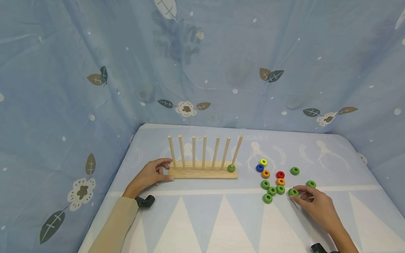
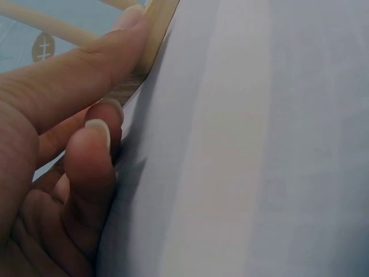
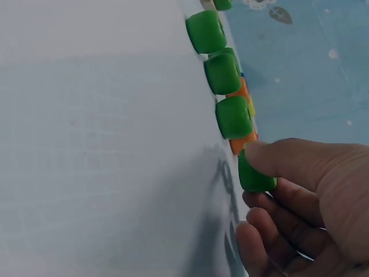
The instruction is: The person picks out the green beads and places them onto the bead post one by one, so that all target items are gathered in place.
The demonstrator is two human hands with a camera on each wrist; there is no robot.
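Observation:
A wooden peg stand (image 1: 202, 173) with several upright pegs stands on the table. One green bead (image 1: 231, 168) sits at the foot of its rightmost peg. My left hand (image 1: 148, 176) grips the left end of the base, thumb at the front corner and fingers towards the back; the left wrist view shows the thumb (image 2: 86, 75) against the wood. To the right, my right hand (image 1: 316, 205) pinches a green bead (image 1: 293, 192) between thumb and fingers. In the right wrist view this bead (image 3: 256, 173) is at or just above the table; I cannot tell which.
Left of my right hand lie loose beads: several green ones (image 1: 271, 191), two orange (image 1: 265, 174), a red (image 1: 280, 174), a blue (image 1: 259, 168) and a yellow (image 1: 263, 162). Other green beads (image 1: 295, 170) lie farther back and right. A blue patterned cloth (image 1: 221, 63) hangs behind the table.

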